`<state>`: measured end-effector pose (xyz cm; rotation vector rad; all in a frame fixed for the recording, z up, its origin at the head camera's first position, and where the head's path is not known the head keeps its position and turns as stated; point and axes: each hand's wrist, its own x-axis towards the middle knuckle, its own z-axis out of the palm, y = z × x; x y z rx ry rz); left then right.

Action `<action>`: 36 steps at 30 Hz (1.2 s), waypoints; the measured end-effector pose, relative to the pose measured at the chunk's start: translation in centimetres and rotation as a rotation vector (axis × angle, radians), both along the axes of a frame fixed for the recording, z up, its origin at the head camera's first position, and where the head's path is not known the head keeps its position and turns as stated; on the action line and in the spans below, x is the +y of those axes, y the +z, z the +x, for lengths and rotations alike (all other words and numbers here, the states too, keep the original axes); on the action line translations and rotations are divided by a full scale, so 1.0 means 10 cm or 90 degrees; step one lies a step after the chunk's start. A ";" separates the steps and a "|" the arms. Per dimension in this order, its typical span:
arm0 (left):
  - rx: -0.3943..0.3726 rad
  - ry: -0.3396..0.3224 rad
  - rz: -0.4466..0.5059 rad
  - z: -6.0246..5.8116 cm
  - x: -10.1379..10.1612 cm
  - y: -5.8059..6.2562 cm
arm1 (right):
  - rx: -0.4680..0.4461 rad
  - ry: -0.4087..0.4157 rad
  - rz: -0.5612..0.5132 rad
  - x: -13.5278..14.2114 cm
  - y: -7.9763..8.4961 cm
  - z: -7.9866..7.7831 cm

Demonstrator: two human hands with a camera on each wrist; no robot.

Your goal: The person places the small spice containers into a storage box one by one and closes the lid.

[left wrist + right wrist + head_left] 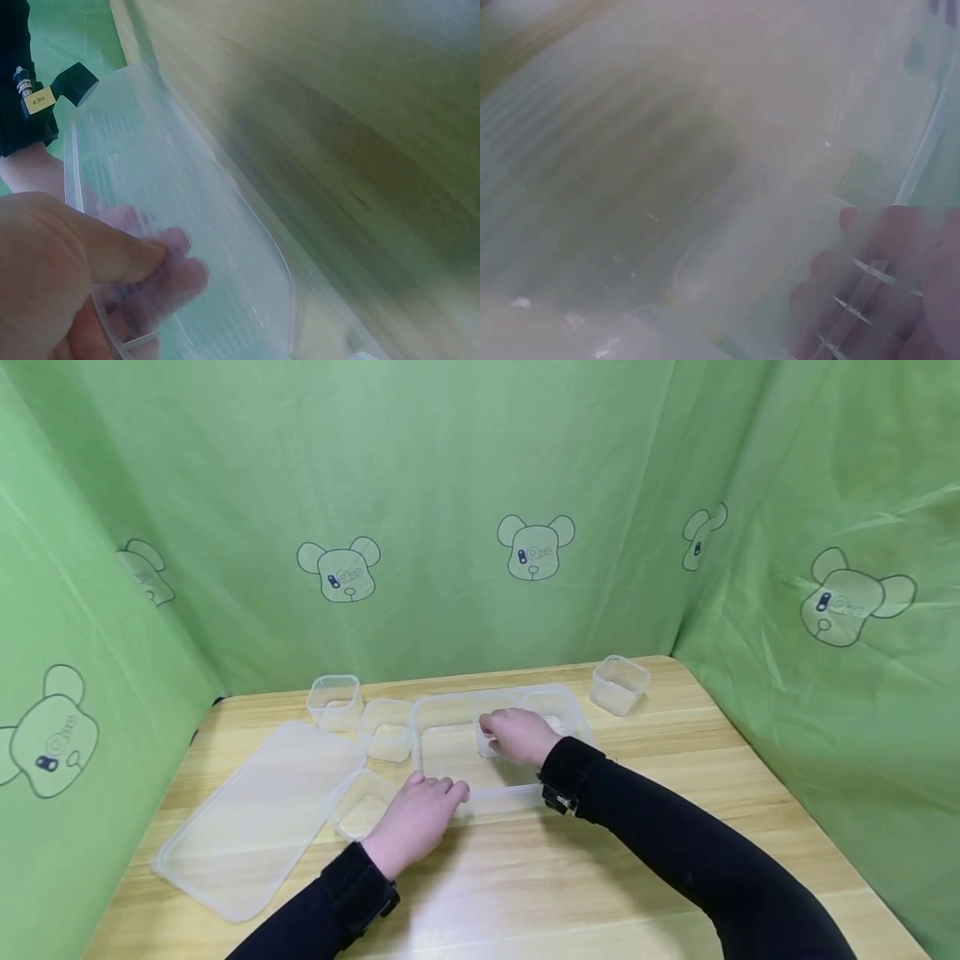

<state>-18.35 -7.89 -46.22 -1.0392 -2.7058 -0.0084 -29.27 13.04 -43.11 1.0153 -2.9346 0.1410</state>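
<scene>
The left hand (pixel 422 814), thumb and curled fingers pinching the near wall of the large clear rectangular plastic box (pixel 501 800), probably steadies it against sliding. Inside that box, beside another small clear square plastic tub (pixel 555 700), the right hand (pixel 527 739) curls its fingers onto a matching tub (pixel 493 700), presumably because its upper edge is easiest to reach; the flat translucent rectangular lid (pixel 262 818) lies aside, leaving the top accessible.

Green cloth booth (pixel 438 460), wooden table (pixel 517 877)
</scene>
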 end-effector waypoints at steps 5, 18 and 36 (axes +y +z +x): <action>0.006 0.000 0.003 0.00 0.00 0.01 | 0.008 0.009 -0.007 0.01 0.02 0.01; 0.001 -0.001 0.003 0.01 0.00 0.02 | 0.040 0.027 -0.061 0.15 0.25 0.11; 0.000 -0.002 0.001 0.03 0.00 0.05 | 0.055 -0.015 -0.076 0.55 0.55 0.17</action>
